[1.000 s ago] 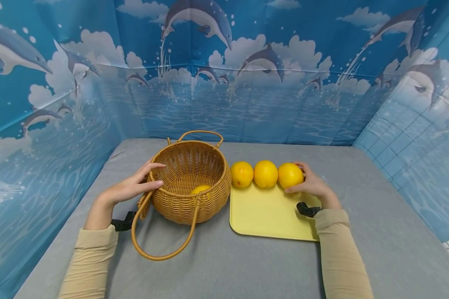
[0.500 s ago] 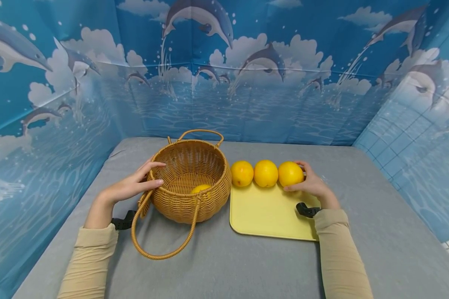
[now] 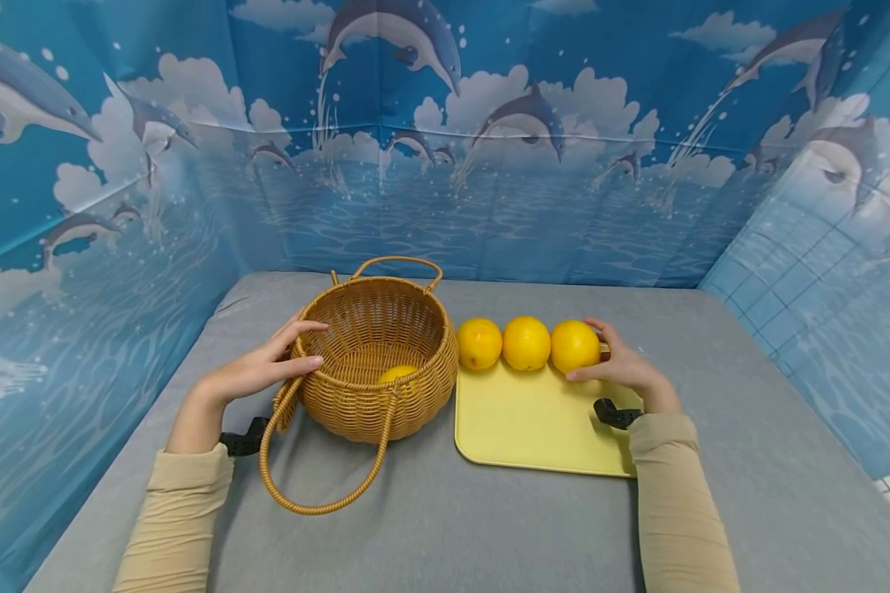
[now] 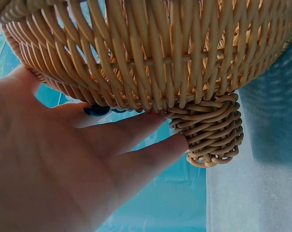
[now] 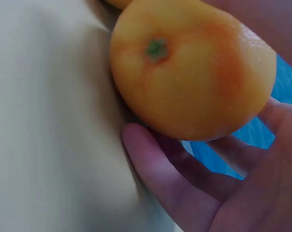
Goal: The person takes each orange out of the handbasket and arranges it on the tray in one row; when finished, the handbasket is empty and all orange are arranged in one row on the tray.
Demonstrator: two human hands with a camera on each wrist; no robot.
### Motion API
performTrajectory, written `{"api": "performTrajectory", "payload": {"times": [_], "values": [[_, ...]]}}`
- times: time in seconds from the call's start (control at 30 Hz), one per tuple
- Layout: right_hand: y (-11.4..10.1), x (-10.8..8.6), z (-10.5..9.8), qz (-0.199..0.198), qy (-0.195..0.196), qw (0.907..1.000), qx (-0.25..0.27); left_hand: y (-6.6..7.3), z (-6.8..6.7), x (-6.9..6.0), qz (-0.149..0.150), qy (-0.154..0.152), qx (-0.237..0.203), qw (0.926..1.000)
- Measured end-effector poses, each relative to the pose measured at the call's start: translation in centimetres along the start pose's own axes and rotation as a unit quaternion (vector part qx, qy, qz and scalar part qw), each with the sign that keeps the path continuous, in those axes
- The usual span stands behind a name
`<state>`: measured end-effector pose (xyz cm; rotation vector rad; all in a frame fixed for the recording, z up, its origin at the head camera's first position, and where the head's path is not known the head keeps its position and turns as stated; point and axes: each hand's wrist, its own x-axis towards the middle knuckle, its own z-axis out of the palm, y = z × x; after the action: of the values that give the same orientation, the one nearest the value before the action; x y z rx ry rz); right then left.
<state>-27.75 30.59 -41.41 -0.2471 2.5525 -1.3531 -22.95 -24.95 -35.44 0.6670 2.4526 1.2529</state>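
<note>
A round wicker basket point(image 3: 423, 412) with two loop handles stands left of centre, one orange point(image 3: 398, 375) partly visible inside it. My left hand point(image 3: 255, 371) holds the basket's left side, with the thumb and a finger reaching over the rim. In the left wrist view, other fingers point(image 4: 146, 166) of it lie against the outside of the weave. Three oranges sit in a row along the back of a yellow tray point(image 3: 534, 428). My right hand point(image 3: 623, 362) has its thumb and fingers round the rightmost orange point(image 3: 574, 346), whose green stem end faces the right wrist camera.
The middle orange point(image 3: 526, 343) and the left orange point(image 3: 479, 344) sit close together beside the basket. One basket handle point(image 3: 326, 511) droops forward onto the grey cloth surface point(image 3: 445, 535). Behind hangs a blue dolphin-print curtain point(image 3: 445, 206).
My right hand has shifted slightly to the right, and a gap shows between its palm and the orange. The left hand, basket and other oranges stay nearly where they were.
</note>
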Motion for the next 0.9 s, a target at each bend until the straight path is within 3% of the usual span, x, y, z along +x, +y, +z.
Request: {"api": "performTrajectory", "payload": {"times": [0.53,0.9], "values": [[0.1,-0.2,-0.8,-0.002,-0.009,0.9999,-0.007,-0.1,0.0,0.0,0.002,0.001,0.001,1.0000],[-1.1,-0.8,-1.3,0.003,-0.004,1.0000,-0.007,0.0,0.0,0.0,0.003,0.001,0.000,1.0000]]}}
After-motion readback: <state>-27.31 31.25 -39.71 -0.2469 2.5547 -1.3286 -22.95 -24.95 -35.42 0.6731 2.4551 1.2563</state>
